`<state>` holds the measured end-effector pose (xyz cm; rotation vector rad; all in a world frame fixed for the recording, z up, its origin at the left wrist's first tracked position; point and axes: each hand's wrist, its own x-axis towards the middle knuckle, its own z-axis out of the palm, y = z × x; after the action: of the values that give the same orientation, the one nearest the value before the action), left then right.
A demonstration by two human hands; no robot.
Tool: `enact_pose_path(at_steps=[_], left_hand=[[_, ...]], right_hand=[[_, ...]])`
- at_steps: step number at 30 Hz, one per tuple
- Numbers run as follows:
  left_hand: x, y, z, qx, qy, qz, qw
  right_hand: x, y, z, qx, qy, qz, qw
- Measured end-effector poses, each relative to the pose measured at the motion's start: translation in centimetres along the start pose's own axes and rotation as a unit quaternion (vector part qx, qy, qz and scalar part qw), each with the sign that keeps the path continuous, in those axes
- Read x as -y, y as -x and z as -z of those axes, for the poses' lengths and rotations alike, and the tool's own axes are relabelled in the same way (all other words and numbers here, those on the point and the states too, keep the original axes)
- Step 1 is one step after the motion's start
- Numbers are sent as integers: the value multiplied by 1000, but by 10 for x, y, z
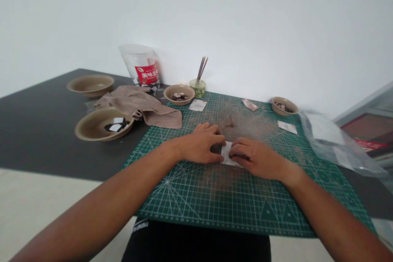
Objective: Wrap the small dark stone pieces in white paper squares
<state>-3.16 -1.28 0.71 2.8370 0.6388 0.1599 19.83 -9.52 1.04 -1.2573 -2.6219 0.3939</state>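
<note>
A small white piece of paper (226,154) lies on the green cutting mat (190,192) between my hands. My left hand (202,143) holds the paper down at its left edge, with the thumb at the near corner and the index finger at the far one. Curled over the right part of the paper is my right hand (259,157), its fingertips and thumb drawn together. Those fingers hide much of the sheet, and a dark patch shows between them that I cannot make out. Brown powder is smeared over the mat around both hands.
Bowls with dark pieces stand at left (89,131), back (179,97) and right (284,108); another bowl (92,80) is far left. Near them are a brown cloth (159,110), clear tub (143,65), stick holder (198,88), paper pieces (198,105) and plastic bag (331,139).
</note>
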Motion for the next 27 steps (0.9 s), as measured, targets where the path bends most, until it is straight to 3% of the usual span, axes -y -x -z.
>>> enact_pose_path(at_steps=[5,24,27], left_hand=[[-2,1,2,17,7,14,1000],[-2,2,0,25,14,28,999],[-2,2,0,25,17,30,999]], right_hand=[[0,1,6,-5,42,5,999],[5,-4,0,-9,42,21,999],[3,-5,-1,-22,49,-9,998]])
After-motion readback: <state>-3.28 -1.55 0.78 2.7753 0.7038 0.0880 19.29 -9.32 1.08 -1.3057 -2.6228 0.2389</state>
